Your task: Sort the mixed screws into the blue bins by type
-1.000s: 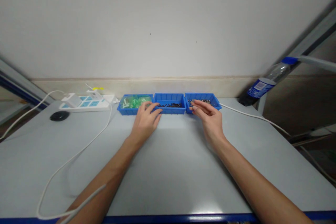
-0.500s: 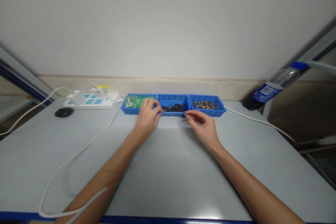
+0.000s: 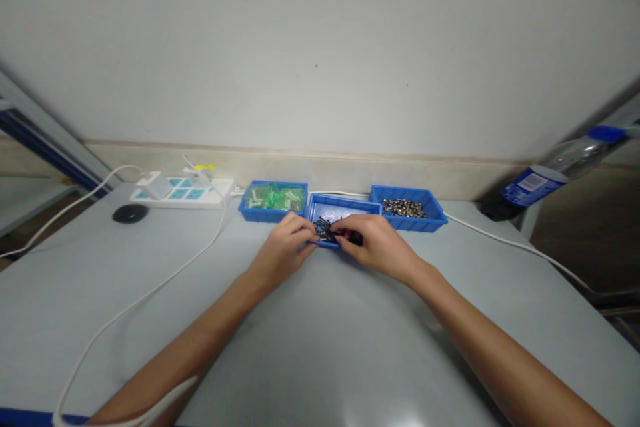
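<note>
Along the back edge of the table (image 3: 320, 347), whose pale surface is smooth and faintly glossy, stand two shallow, ribbed blue plastic bins. The left bin (image 3: 273, 215) holds crinkled, see-through green packaging (image 3: 275, 197) with pale slim pieces; the right bin (image 3: 423, 222) holds a heap of small, shiny metal parts (image 3: 404, 208). Between them, set closer to the table's front edge and slightly askew, is the middle bin (image 3: 345, 200), a rectangular tray with thin, dark screws (image 3: 324, 224) tangled toward its front left corner. At that corner, the left hand (image 3: 284, 245) pinches the rim between thumb and bent fingers, the screws just beyond its fingertips. The right hand (image 3: 383, 247) reaches over the front rim, its fingers bunched and curled, tips touching the screws; whether they pinch one cannot be told.
</note>
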Demonstrator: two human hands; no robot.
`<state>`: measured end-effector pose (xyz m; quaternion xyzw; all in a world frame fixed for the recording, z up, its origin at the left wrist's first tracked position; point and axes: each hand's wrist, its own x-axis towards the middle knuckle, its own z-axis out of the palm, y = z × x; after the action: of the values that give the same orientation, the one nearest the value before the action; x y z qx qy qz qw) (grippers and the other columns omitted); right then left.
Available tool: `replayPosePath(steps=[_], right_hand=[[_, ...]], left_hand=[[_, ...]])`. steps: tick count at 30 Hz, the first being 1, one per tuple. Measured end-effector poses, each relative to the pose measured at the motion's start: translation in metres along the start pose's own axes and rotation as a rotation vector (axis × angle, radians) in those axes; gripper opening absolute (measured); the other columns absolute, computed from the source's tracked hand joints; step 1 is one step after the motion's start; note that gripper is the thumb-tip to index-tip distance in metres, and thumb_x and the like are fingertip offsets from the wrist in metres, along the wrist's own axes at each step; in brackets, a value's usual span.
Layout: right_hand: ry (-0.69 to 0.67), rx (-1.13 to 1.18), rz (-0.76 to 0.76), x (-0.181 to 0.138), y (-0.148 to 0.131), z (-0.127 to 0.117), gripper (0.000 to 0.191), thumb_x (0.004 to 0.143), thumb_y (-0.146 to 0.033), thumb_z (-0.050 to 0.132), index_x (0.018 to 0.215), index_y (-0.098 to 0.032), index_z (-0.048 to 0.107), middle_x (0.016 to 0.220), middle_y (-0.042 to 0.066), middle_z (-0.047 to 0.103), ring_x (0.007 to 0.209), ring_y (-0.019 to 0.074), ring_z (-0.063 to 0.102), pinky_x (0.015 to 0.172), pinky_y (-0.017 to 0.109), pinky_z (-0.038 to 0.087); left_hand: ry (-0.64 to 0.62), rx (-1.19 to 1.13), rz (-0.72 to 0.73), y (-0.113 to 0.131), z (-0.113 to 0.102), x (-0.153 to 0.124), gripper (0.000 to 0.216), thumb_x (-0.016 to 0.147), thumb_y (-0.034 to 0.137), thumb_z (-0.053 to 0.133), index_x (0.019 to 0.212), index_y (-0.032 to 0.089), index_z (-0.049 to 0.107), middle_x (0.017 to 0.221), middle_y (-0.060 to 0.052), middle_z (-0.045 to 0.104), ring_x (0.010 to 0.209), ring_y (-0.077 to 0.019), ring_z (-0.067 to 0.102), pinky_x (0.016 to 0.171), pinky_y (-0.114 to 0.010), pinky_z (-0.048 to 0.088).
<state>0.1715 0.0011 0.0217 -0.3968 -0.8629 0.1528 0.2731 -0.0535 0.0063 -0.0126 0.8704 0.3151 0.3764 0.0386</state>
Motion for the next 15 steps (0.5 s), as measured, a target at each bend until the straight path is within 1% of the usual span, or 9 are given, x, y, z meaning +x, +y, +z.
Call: replayPosePath(steps=[3, 5, 7, 9, 12, 13, 15], right_hand=[[-0.058, 0.009, 0.001, 0.018, 0.001, 0.008, 0.019, 0.086, -0.019, 0.066, 0.103, -0.021, 0.073, 0.088, 0.006, 0.074, 0.072, 0.0183, 0.066, 0.066, 0.027, 0.046], [-0.1, -0.048, -0.005, 0.026, 0.002, 0.012, 0.015, 0.085, -0.02, 0.069, 0.099, -0.02, 0.074, 0.088, 0.007, 0.073, 0.073, 0.0182, 0.065, 0.067, 0.026, 0.044], [-0.149, -0.136, -0.004, 0.029, 0.0, 0.014, 0.009, 0.086, -0.019, 0.067, 0.091, -0.018, 0.074, 0.085, 0.007, 0.073, 0.076, 0.0185, 0.065, 0.067, 0.026, 0.042], [-0.172, -0.219, 0.027, 0.03, -0.003, 0.011, 0.009, 0.087, -0.017, 0.064, 0.086, -0.017, 0.074, 0.084, 0.008, 0.072, 0.077, 0.0187, 0.065, 0.067, 0.026, 0.041], [-0.135, -0.325, 0.119, 0.025, -0.007, 0.003, 0.014, 0.089, -0.017, 0.06, 0.088, -0.017, 0.074, 0.087, 0.009, 0.072, 0.078, 0.0201, 0.066, 0.068, 0.027, 0.043], [-0.106, -0.354, 0.149, 0.022, -0.007, 0.0, 0.015, 0.09, -0.017, 0.059, 0.09, -0.017, 0.075, 0.091, 0.009, 0.072, 0.079, 0.0209, 0.066, 0.069, 0.028, 0.044], [-0.048, -0.375, 0.185, 0.018, -0.005, -0.004, 0.018, 0.089, -0.015, 0.059, 0.096, -0.017, 0.075, 0.099, 0.01, 0.072, 0.081, 0.0219, 0.067, 0.074, 0.029, 0.046]], left_hand=[[-0.009, -0.045, 0.021, -0.001, -0.006, -0.003, 0.004, 0.086, 0.017, 0.069, 0.089, 0.02, 0.069, 0.096, -0.006, 0.068, 0.09, -0.0186, 0.059, 0.082, -0.032, 0.052], [-0.024, -0.048, 0.01, 0.001, -0.01, -0.005, 0.007, 0.086, 0.018, 0.069, 0.092, 0.021, 0.072, 0.103, -0.007, 0.065, 0.093, -0.0194, 0.058, 0.081, -0.032, 0.052], [-0.016, -0.071, -0.039, 0.003, -0.012, -0.005, 0.009, 0.086, 0.018, 0.069, 0.092, 0.021, 0.074, 0.11, -0.009, 0.061, 0.095, -0.0192, 0.058, 0.08, -0.032, 0.053], [0.023, -0.124, -0.114, 0.005, -0.013, -0.006, 0.008, 0.086, 0.018, 0.069, 0.088, 0.02, 0.075, 0.115, -0.01, 0.058, 0.092, -0.0175, 0.06, 0.082, -0.033, 0.054], [0.085, -0.203, -0.236, 0.004, -0.012, -0.006, 0.005, 0.082, 0.02, 0.074, 0.078, 0.017, 0.075, 0.115, -0.011, 0.057, 0.088, -0.0165, 0.063, 0.085, -0.034, 0.057], [0.09, -0.24, -0.272, 0.004, -0.012, -0.006, 0.005, 0.079, 0.02, 0.076, 0.077, 0.016, 0.074, 0.113, -0.011, 0.057, 0.086, -0.0162, 0.063, 0.083, -0.034, 0.058], [0.08, -0.34, -0.331, 0.003, -0.012, -0.005, 0.007, 0.077, 0.021, 0.078, 0.08, 0.016, 0.074, 0.106, -0.009, 0.059, 0.079, -0.0146, 0.064, 0.074, -0.03, 0.061]])
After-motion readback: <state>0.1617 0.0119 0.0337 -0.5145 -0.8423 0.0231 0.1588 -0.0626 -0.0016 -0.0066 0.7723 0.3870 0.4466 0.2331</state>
